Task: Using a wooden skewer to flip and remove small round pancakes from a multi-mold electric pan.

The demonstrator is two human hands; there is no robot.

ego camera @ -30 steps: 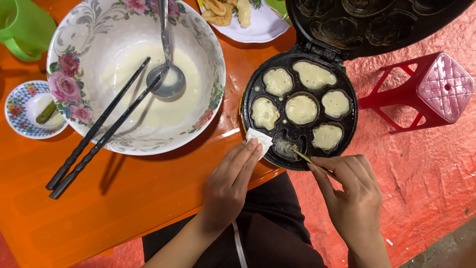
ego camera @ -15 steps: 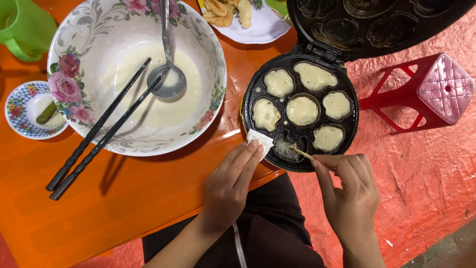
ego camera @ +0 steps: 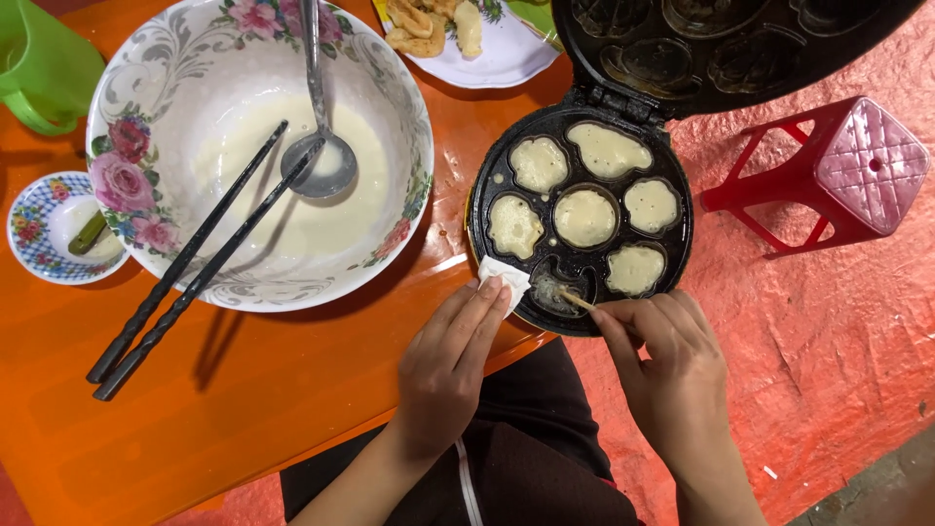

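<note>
Bare orange tabletop [ego camera: 243, 409] lies open to your left, below the big floral bowl [ego camera: 258, 146] and its black chopsticks [ego camera: 195, 263]. The raised lid [ego camera: 721, 44] blocks the cake maker's [ego camera: 581, 219] far side; a red stool [ego camera: 828, 175] crowds the right.

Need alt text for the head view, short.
Right hand pokes a thin stick into the one empty cup of an open black cake maker; left hand presses a white tissue to its rim. Batter bowl with ladle and chopsticks alongside.
</note>
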